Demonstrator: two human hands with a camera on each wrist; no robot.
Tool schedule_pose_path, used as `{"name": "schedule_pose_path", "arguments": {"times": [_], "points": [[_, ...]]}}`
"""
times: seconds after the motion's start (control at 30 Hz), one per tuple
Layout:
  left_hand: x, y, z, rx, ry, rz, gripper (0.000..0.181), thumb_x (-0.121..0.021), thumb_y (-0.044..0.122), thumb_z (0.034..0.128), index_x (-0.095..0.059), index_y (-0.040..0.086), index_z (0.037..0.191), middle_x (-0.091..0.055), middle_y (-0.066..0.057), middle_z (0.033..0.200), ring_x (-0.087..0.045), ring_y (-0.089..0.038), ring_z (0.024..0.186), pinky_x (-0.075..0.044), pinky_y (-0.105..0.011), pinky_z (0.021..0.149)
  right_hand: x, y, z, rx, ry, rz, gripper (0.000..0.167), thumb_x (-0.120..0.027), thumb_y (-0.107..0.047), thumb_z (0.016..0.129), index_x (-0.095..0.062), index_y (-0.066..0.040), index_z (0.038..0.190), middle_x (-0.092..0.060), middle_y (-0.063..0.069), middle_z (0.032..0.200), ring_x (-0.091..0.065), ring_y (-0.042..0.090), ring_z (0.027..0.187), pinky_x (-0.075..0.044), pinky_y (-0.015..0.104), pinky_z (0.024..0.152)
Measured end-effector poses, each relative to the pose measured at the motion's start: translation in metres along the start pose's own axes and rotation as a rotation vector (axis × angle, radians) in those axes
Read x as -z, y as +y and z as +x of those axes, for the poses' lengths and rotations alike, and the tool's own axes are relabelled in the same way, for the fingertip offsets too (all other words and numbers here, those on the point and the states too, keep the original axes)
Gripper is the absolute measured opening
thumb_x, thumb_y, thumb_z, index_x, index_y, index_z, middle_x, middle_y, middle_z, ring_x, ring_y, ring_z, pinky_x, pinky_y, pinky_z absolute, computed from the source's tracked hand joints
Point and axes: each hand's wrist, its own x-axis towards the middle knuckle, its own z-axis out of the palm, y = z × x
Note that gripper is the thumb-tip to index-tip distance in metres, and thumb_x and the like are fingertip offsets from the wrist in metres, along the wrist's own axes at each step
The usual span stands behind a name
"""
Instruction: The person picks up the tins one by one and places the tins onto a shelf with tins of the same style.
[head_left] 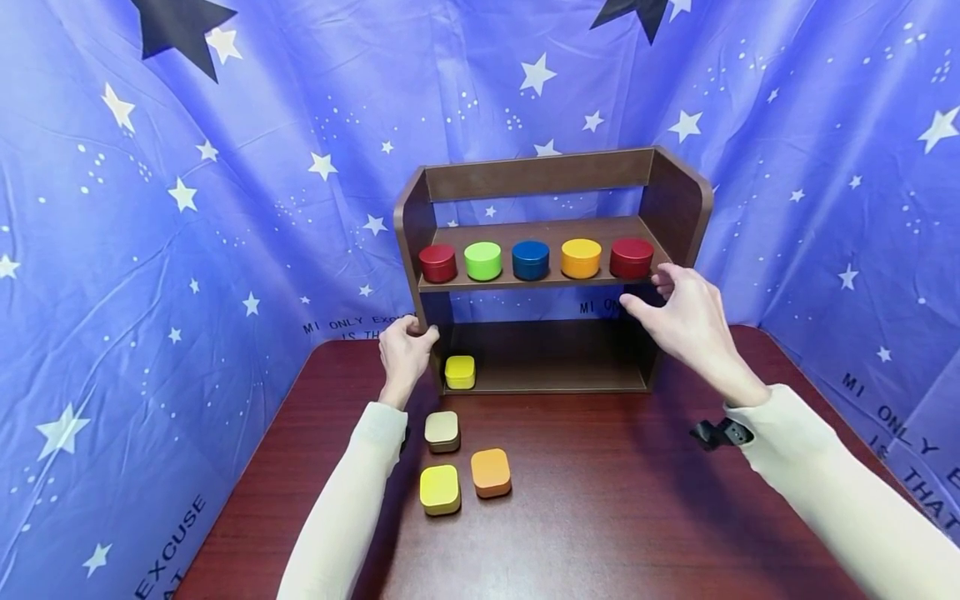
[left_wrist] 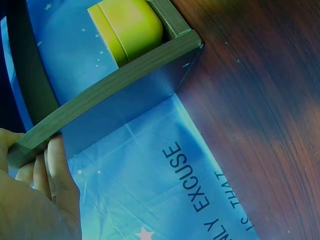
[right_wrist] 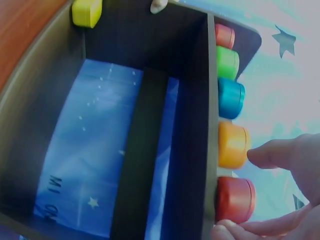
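A dark brown two-tier wooden shelf stands at the table's far side. My left hand grips the front edge of its left side panel, thumb and fingers on opposite faces. At the upper board's right end, my right hand has its thumb and fingers apart beside a red round tin. In the right wrist view, the fingertips are close to that tin; whether they touch it I cannot tell. Left along that board sit orange, blue, green and red round tins.
A yellow square tin sits at the lower tier's left end. On the table in front are a cream square tin, a yellow one and an orange one. A blue starry curtain hangs behind and beside the table.
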Motion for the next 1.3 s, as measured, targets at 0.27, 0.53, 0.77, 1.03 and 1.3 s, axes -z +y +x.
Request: {"name": "schedule_pose_path", "arguments": {"times": [0.27, 0.53, 0.77, 1.03, 1.3], "points": [[0.0, 0.0, 0.0, 0.006, -0.011, -0.009, 0.018, -0.082, 0.026, 0.0861, -0.076, 0.009, 0.085, -0.081, -0.013, 0.091, -0.072, -0.037, 0.09, -0.052, -0.05, 0.079, -0.017, 0.003, -0.019, 0.043, -0.072, 0.046, 0.071, -0.081, -0.033, 0.095, -0.058, 0.011, 0.146, -0.072, 0.031, 0.134, -0.072, 0.049, 0.12, -0.054, 0.062, 0.104], [0.001, 0.0, -0.001, -0.002, -0.013, -0.007, 0.019, -0.081, 0.028, 0.0863, -0.076, 0.01, 0.085, -0.081, -0.013, 0.089, -0.072, -0.037, 0.089, -0.052, -0.049, 0.079, -0.037, 0.007, -0.031, 0.117, -0.125, 0.083, 0.066, -0.085, -0.031, 0.093, -0.064, 0.008, 0.142, -0.077, 0.027, 0.126, -0.075, 0.045, 0.113, -0.057, 0.059, 0.103], [0.001, 0.001, -0.001, 0.001, -0.004, 0.0, 0.018, -0.082, 0.026, 0.0861, -0.078, 0.009, 0.086, -0.081, -0.013, 0.089, -0.073, -0.037, 0.089, -0.052, -0.051, 0.079, -0.058, 0.009, -0.04, 0.189, -0.166, 0.156, 0.06, -0.088, -0.024, 0.09, -0.068, 0.006, 0.138, -0.079, 0.023, 0.123, -0.076, 0.04, 0.109, -0.058, 0.056, 0.101], [0.001, 0.003, -0.002, 0.004, 0.005, -0.001, 0.018, -0.082, 0.026, 0.0855, -0.079, 0.009, 0.087, -0.081, -0.013, 0.088, -0.073, -0.038, 0.089, -0.053, -0.051, 0.08, -0.082, 0.012, -0.051, 0.262, -0.201, 0.21, 0.054, -0.09, -0.016, 0.087, -0.071, 0.004, 0.133, -0.08, 0.019, 0.12, -0.076, 0.035, 0.105, -0.06, 0.053, 0.097], [0.0, 0.001, -0.001, -0.001, 0.016, -0.013, 0.017, -0.083, 0.024, 0.0853, -0.078, 0.008, 0.085, -0.081, -0.013, 0.086, -0.072, -0.038, 0.087, -0.053, -0.051, 0.079, -0.105, 0.013, -0.064, 0.31, -0.249, 0.24, 0.055, -0.093, -0.016, 0.084, -0.072, 0.001, 0.132, -0.081, 0.013, 0.117, -0.076, 0.031, 0.103, -0.062, 0.046, 0.095]]}}
